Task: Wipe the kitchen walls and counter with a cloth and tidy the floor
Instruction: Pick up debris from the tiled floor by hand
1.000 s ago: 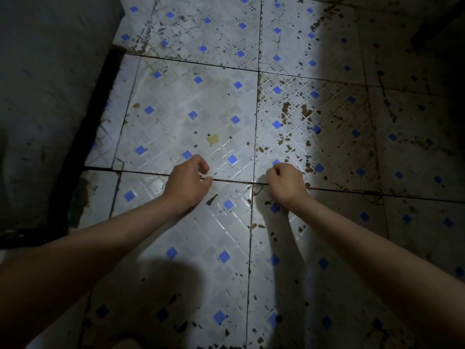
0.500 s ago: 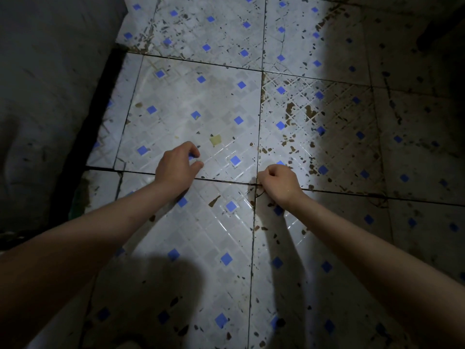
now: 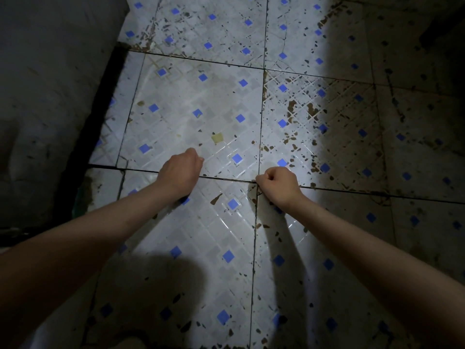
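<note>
- Floor point(image 3: 191, 96) fills most of frame: pale tiles w/ blue squares, brown flecks thickest centre-right; grey wall point(image 3: 50, 96) at upper left.
- No cloth in view.
- Left hand point(image 3: 180, 170) & right hand point(image 3: 278, 183) mid-frame, both curled into fists low over the tiles; can't tell if either holds anything.
- Step looks like floor tidying, prob picking at bits.
- Next: yellowish scrap point(image 3: 217, 138) just above left hand needs a pinch to lift.

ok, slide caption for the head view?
Left hand and right hand, both closed, reach over a stained blue-dotted tile floor.
</note>
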Demonstrator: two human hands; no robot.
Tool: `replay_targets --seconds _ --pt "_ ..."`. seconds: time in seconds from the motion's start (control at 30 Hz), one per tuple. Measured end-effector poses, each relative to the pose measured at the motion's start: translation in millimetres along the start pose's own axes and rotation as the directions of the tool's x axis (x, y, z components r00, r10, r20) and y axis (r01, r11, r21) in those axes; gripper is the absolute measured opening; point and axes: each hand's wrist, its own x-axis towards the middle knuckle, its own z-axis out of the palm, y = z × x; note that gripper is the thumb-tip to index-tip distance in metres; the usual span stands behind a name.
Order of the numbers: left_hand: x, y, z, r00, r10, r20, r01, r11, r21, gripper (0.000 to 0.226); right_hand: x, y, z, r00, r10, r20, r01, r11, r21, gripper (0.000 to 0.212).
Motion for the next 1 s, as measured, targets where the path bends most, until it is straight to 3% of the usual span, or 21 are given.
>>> replay_targets --seconds 0.1,0.17,0.2,0.27,0.33,0.43,0.57,0.7,0.8,0.87,0.9,1.0 --pt "-8 4 -6 0.998 0.028 0.052 -0.023 0.995 -0.093 0.038 -2 0 1 1.0 -0.005 0.012 0.005 1.0 0.006 0.034" --pt "-10 8 -6 0.99 -0.076 0.122 0.101 0.973 -0.21 0.041 -2 -1 2 1.0 -0.002 0.021 0.002 1.0 0.001 0.038" --pt "-12 9 -5 0.968 -0.151 0.201 0.213 0.917 -0.337 0.041 -2 -2 2 1.0 0.004 0.029 -0.004 1.0 -0.008 0.04" --pt "-19 12 -3 0.876 -0.216 0.432 0.459 0.647 -0.608 0.042 -3 -4 3 0.998 0.017 0.054 -0.016 1.0 -0.022 0.042" --pt "-28 12 -2 0.757 -0.153 0.635 0.635 0.398 -0.662 0.043 -4 -4 4 0.997 0.018 0.077 -0.015 0.999 -0.03 0.038" --pt "-39 9 -5 0.607 -0.009 0.795 0.757 0.312 -0.575 0.037 -7 -3 5 0.992 0.034 0.124 -0.034 0.999 0.0 0.029" --pt "-46 6 -10 0.518 0.052 0.854 0.794 0.341 -0.503 0.02 -12 -2 0 0.98 0.069 0.189 -0.086 0.993 0.082 0.023" --pt "-48 1 -10 0.512 -0.016 0.859 0.771 0.449 -0.451 0.018 -16 -3 -3 0.973 0.111 0.2 -0.133 0.986 0.103 0.034" --pt "-48 -3 -13 0.534 -0.096 0.84 0.726 0.561 -0.398 0.015 -16 -4 -3 0.973 0.132 0.19 -0.151 0.984 0.091 0.028" --pt "-47 -3 -16 0.611 -0.166 0.774 0.672 0.626 -0.397 0.017 -16 -4 -3 0.972 0.149 0.181 -0.166 0.983 0.083 0.026" --pt "-46 -3 -18 0.687 -0.191 0.702 0.597 0.699 -0.394 0.02 -16 -4 -3 0.973 0.153 0.174 -0.169 0.982 0.083 0.027" --pt "-39 -3 -24 0.905 -0.124 0.408 0.261 0.917 -0.301 0.025 -16 -5 -2 0.978 0.132 0.159 -0.149 0.984 0.102 0.027"
